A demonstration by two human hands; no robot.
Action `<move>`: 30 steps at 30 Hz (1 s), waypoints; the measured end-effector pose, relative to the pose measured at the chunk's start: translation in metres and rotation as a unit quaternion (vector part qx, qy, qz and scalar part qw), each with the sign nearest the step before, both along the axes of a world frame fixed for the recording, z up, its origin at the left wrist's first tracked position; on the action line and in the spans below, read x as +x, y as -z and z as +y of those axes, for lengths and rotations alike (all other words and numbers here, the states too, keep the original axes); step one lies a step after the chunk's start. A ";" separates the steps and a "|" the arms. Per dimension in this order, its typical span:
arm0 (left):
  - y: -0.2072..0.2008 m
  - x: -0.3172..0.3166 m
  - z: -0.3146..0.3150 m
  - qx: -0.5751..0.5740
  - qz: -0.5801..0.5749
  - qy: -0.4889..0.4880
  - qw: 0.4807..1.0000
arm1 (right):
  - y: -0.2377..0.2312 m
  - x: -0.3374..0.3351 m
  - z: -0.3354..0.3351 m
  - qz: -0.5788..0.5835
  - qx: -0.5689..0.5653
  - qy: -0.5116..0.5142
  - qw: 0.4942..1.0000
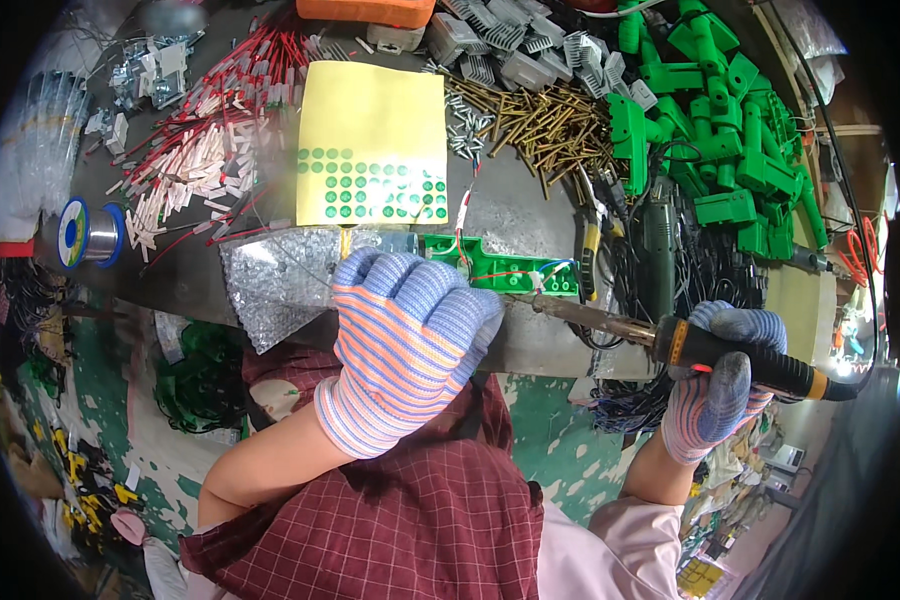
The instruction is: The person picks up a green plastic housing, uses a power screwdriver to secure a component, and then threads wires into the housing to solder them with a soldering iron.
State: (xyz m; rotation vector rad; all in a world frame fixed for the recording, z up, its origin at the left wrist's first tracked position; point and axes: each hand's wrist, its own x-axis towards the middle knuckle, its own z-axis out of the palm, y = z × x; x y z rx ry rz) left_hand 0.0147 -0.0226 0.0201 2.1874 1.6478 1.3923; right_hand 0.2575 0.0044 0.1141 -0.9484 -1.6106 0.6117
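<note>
My right hand (722,400), in a striped knit glove with dark fingertips, grips the black handle of a soldering iron (715,352). The iron's metal shaft points left, its tip close to wires at the lower edge of a green plastic housing half (490,265). Red, white and blue wires lie in that housing. My left hand (395,335), gloved too, is closed with bent fingers at the housing's left end. Its fingertips are turned away, so what they pinch is hidden. Under and beside this hand is bubble wrap (270,285).
Behind lies a yellow sheet (370,110) with green round stickers. Leftward are a solder spool (98,236) and red-wired white parts (195,165). Brass screws (560,125), metal heat sinks (510,40) and green housings (720,120) are heaped at the back. Black cables (715,270) lie right.
</note>
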 end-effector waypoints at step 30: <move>-0.006 0.002 0.000 -0.017 -0.006 0.033 0.999 | 0.000 0.006 -0.002 -0.029 0.024 -0.009 0.999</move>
